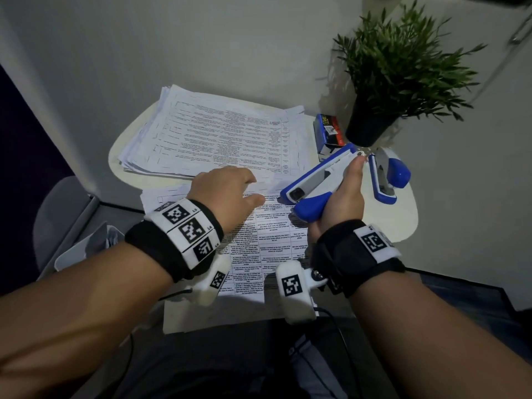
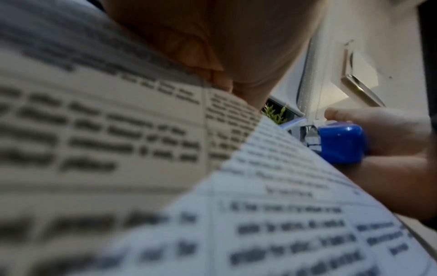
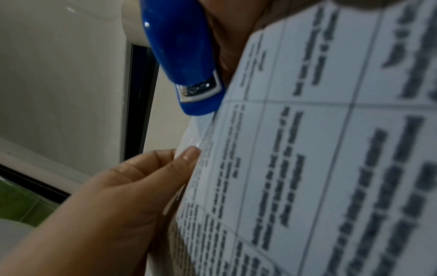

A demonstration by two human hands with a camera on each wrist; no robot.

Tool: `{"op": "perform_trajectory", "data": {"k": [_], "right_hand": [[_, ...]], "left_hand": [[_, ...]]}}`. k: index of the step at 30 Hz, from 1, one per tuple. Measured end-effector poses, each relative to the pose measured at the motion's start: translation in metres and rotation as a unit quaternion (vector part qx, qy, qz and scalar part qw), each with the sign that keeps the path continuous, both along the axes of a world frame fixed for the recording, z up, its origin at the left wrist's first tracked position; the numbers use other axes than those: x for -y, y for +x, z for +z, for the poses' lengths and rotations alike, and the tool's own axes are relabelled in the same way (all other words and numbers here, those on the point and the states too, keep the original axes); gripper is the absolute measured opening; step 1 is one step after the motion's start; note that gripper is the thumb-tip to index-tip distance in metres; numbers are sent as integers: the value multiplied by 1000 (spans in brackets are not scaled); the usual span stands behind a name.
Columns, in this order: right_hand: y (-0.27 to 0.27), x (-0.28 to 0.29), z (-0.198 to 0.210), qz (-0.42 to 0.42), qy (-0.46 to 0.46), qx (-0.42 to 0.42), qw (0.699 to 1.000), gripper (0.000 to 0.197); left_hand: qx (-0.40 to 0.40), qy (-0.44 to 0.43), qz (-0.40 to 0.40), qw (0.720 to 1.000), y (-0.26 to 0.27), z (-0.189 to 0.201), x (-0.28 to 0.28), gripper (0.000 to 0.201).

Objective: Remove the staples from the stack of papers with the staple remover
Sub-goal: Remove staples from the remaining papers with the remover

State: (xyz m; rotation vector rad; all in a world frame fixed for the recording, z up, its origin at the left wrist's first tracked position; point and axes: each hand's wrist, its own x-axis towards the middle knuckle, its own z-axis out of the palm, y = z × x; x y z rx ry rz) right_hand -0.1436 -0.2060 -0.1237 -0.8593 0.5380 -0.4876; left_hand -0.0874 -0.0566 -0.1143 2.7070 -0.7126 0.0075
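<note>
A stapled set of printed pages [image 1: 259, 249] lies on the round white table [image 1: 403, 220] in front of me. My left hand [image 1: 250, 187] rests over its top edge. In the right wrist view this left hand [image 3: 165, 164] pinches the upper edge of the pages [image 3: 331, 168] between thumb and fingers. My right hand [image 1: 345, 194] grips a blue and white staple remover [image 1: 313, 180], thumb on top. Its nose points at the pages' top right corner, just right of the left thumb. The left wrist view shows the remover [image 2: 340, 143] from its blue end above the pages [image 2: 283, 205]. The staple itself is hidden.
A thick loose stack of papers [image 1: 218, 133] lies at the back of the table. A blue stapler [image 1: 388, 177] and a staple box [image 1: 328, 133] sit at the right, beside a potted plant [image 1: 397, 70]. A white bin [image 1: 83, 249] stands low on the left.
</note>
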Motion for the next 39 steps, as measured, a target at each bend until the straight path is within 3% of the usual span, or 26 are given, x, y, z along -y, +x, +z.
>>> {"op": "perform_trajectory", "data": {"k": [7, 9, 14, 18, 20, 23, 27, 31, 34, 39], "right_hand": [[-2, -1, 1, -3, -10, 2, 1000, 53], [-4, -1, 2, -10, -8, -3, 1000, 52], [-10, 5, 2, -42, -4, -19, 999, 47], [-15, 11, 2, -46, 3, -21, 999, 45], [-16, 10, 3, -44, 4, -18, 999, 46], [-16, 7, 4, -45, 7, -15, 999, 49], [-18, 8, 4, -44, 11, -22, 999, 49], [-18, 10, 2, -40, 13, -46, 998, 49], [-16, 11, 2, -38, 11, -64, 997, 51], [-16, 9, 3, -45, -5, -74, 996, 53]], "left_hand": [[-30, -75, -14, 997, 3, -1, -3, 13], [0, -70, -39, 997, 1, -3, -4, 11], [170, -57, -95, 979, -26, -20, -7, 14], [196, -90, -96, 972, -44, -39, -10, 17], [226, -106, -111, 962, -39, -43, -10, 3], [252, -125, -134, 950, -34, -44, -10, 22], [271, -144, -166, 937, -32, -45, -11, 19], [314, -81, -185, 928, -35, -44, -12, 17], [329, -30, -202, 922, -48, -43, -13, 35], [315, -39, -173, 932, -59, -49, -10, 38]]}}
